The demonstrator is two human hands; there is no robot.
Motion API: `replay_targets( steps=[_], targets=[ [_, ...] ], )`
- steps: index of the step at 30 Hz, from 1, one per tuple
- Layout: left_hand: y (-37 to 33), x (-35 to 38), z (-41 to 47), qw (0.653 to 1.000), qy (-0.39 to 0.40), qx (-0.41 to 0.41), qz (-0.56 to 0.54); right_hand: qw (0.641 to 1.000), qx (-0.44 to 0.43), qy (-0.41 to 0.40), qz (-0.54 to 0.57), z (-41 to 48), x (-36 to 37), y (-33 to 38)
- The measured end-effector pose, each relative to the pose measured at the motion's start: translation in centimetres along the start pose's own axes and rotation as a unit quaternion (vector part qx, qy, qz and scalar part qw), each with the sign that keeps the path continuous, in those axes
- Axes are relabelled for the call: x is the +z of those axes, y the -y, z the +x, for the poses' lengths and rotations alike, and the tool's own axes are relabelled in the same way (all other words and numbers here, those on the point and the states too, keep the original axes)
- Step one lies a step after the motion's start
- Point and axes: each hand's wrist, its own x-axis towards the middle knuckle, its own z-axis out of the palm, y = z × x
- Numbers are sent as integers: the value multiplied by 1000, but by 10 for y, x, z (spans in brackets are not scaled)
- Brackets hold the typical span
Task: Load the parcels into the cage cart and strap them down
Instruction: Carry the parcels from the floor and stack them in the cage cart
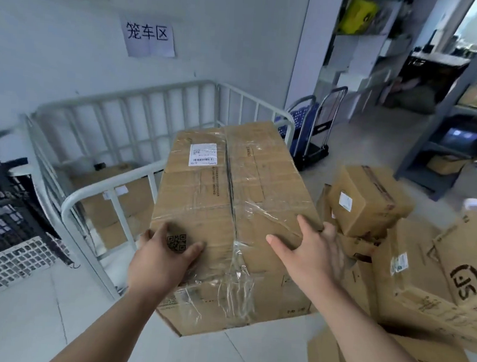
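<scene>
A large brown cardboard parcel [230, 197], taped with clear film and bearing a white label, is raised in front of me. My left hand [162, 257] grips its near left corner, fingers curled over the edge. My right hand [311, 255] holds its near right side, thumb on top and fingers wrapped round the edge. Behind and left of the parcel stands the white metal cage cart [111, 188], with brown boxes [116, 199] lying on its floor. No strap is in sight.
A pile of cardboard parcels [372, 203] lies on the floor at the right. Black and white plastic crates [8, 220] sit at the left. A folding hand trolley [315, 135] stands behind the cage; grey shelving [465, 113] fills the far right.
</scene>
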Motion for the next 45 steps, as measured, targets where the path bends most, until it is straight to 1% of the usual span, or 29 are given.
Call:
replay_targets(
  steps=[4, 8, 11, 13, 17, 21, 26, 35, 41, 45],
  targets=[
    [-46, -21, 57, 999, -34, -27, -27, 999, -50, -19, -11, 77, -28, 38],
    [-97, -21, 90, 995, -54, -61, -59, 989, -103, -72, -72, 160, -77, 62],
    [-130, -18, 109, 992, -63, -68, -84, 983, -126, -81, -105, 204, -107, 68],
    [-150, -20, 128, 992, -66, -68, -85, 983, -131, -77, -100, 224, -118, 71],
    [-179, -27, 176, 993, -76, -48, -74, 988, -124, -82, -51, 262, -124, 82],
    [-188, -37, 228, 993, -87, -37, -69, 987, -120, -100, -24, 300, -114, 108],
    [-184, -60, 304, 992, -99, -17, -74, 987, -113, -117, -8, 348, -94, 161],
    [-173, -100, 431, 992, -108, -21, -56, 988, -108, -106, 7, 435, -54, 261],
    [-159, -95, 506, 992, -92, -73, -36, 988, -141, -62, 6, 506, -3, 307],
    [-154, -78, 554, 987, -101, -125, -25, 983, -181, -20, 11, 566, 31, 337]
  ],
)
